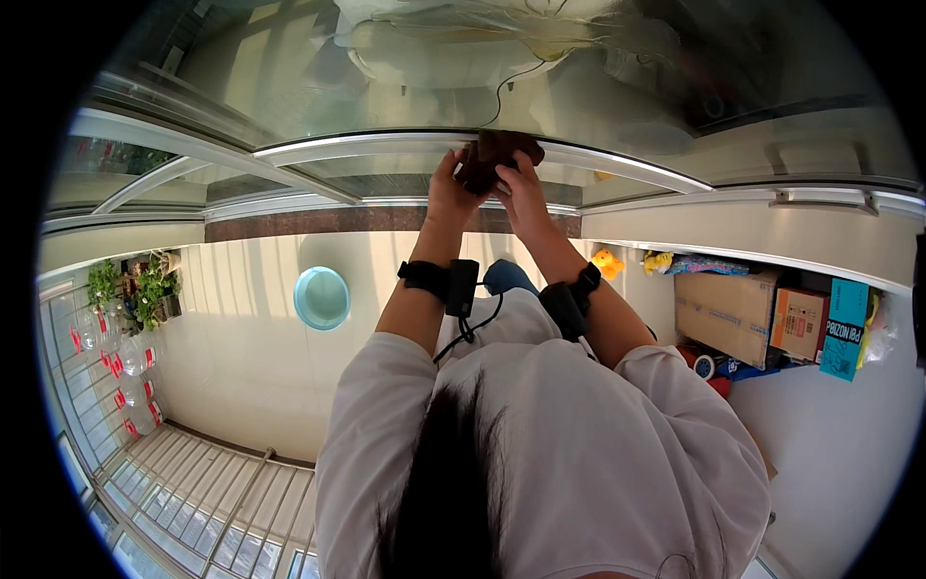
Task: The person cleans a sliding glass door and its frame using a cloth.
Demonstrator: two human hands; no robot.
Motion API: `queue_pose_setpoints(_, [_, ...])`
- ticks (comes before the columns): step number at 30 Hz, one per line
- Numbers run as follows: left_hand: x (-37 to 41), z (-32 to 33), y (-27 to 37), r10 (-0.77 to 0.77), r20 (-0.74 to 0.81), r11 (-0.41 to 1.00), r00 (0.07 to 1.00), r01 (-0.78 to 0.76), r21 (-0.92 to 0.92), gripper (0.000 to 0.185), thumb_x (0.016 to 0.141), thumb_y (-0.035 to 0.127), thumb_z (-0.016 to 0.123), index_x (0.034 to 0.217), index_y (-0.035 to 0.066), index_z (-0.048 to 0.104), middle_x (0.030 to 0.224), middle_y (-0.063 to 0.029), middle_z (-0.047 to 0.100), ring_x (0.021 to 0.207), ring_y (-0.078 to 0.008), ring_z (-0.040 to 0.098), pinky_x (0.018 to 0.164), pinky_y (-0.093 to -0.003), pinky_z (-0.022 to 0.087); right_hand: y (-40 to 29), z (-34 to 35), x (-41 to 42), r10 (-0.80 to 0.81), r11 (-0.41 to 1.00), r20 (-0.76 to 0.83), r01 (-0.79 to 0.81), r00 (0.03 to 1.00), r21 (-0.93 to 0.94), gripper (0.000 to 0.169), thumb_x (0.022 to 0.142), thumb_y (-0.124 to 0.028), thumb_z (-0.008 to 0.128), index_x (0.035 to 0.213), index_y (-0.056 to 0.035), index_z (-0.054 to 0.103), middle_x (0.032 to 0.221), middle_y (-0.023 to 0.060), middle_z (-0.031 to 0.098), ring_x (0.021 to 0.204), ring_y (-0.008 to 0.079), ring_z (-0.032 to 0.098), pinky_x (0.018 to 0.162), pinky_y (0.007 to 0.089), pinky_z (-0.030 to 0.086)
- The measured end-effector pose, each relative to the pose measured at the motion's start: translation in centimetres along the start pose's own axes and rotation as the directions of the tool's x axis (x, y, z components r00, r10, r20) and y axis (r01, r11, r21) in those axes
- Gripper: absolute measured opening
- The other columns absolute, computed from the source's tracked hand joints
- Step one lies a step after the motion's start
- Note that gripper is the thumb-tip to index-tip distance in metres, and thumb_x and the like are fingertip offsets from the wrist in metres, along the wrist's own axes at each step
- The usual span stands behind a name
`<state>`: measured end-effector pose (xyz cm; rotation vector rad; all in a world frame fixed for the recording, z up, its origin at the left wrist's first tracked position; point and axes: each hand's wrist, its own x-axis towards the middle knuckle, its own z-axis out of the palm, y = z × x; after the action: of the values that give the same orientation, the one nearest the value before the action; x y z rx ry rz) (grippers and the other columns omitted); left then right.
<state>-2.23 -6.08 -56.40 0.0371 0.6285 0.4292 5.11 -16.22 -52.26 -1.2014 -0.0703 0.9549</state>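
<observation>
Both of my hands hold a dark brown cloth (pixel 486 161) at a pale metal frame bar (pixel 615 162) of a glass partition. My left hand (pixel 453 189) grips the cloth's left side, and my right hand (pixel 522 189) has its fingers bent on the right side. The cloth's upper edge overlaps the bar and the bottom of the upper glass pane (pixel 405 108). Black devices are strapped to both wrists, with a black cable running from the left one. Part of the fingers is hidden by the cloth.
A light blue basin (pixel 322 298) holding liquid stands on the tiled floor at left. Potted plants (pixel 155 289) and several clear plastic bottles (pixel 134 354) line the left railing. At right are cardboard boxes (pixel 723 311) and a yellow-orange plush toy (pixel 608 264).
</observation>
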Motion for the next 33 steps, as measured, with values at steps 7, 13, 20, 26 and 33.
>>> queue_pose_setpoints(7, [-2.5,-1.1,5.7,0.083,-0.053,0.996,0.995,-0.084,-0.005,0.040,0.103,0.041,0.037,0.121,0.009,0.053,0.126,-0.0142,0.058,0.119,-0.0365,0.055,0.101,-0.0576,0.042,3.1,4.3,1.4,0.047,0.998,0.089,-0.044,0.995,-0.034,0.042,0.092,-0.008,0.056,0.133,-0.0130,0.047,0.121,0.0034,0.054,0.111,0.0184,0.054,0.095,0.0405,0.049])
queue_pose_setpoints(13, [-4.0,-2.3,10.0,0.170,-0.115,0.983,0.979,-0.176,-0.048,0.040,0.102,0.041,0.038,0.123,0.009,0.053,0.129,-0.0144,0.058,0.122,-0.0358,0.054,0.102,-0.0564,0.041,4.9,8.2,2.4,0.096,0.994,0.191,-0.082,0.977,-0.078,0.041,0.093,-0.009,0.056,0.133,-0.0121,0.046,0.122,0.0035,0.054,0.114,0.0187,0.054,0.099,0.0416,0.048])
queue_pose_setpoints(20, [-5.1,-4.6,15.3,0.258,-0.105,0.963,0.960,-0.264,-0.048,0.041,0.101,0.041,0.041,0.125,0.010,0.053,0.133,-0.0141,0.057,0.125,-0.0355,0.051,0.103,-0.0573,0.040,6.3,13.4,3.2,0.141,0.984,0.252,-0.107,0.957,-0.142,0.061,0.091,-0.016,0.063,0.145,-0.0050,0.037,0.116,0.0080,0.056,0.111,0.0205,0.056,0.097,0.0387,0.050])
queue_pose_setpoints(26, [-6.4,-5.5,19.1,0.324,-0.149,0.941,0.934,-0.334,-0.046,0.042,0.101,0.041,0.041,0.126,0.009,0.053,0.134,-0.0148,0.056,0.127,-0.0364,0.050,0.106,-0.0569,0.038,7.5,17.9,4.0,0.187,0.959,0.266,-0.117,0.946,-0.259,0.065,0.091,-0.020,0.063,0.148,-0.0041,0.035,0.119,0.0089,0.056,0.114,0.0212,0.056,0.097,0.0393,0.049])
queue_pose_setpoints(33, [-7.5,-7.3,22.9,0.404,-0.095,0.911,0.910,-0.409,-0.050,0.047,0.103,0.038,0.034,0.132,0.006,0.052,0.135,-0.0153,0.056,0.127,-0.0343,0.051,0.108,-0.0530,0.037,8.6,23.2,4.5,0.257,0.908,0.318,-0.115,0.913,-0.404,0.043,0.095,-0.023,0.057,0.136,-0.0107,0.048,0.121,0.0028,0.057,0.111,0.0165,0.055,0.098,0.0396,0.046])
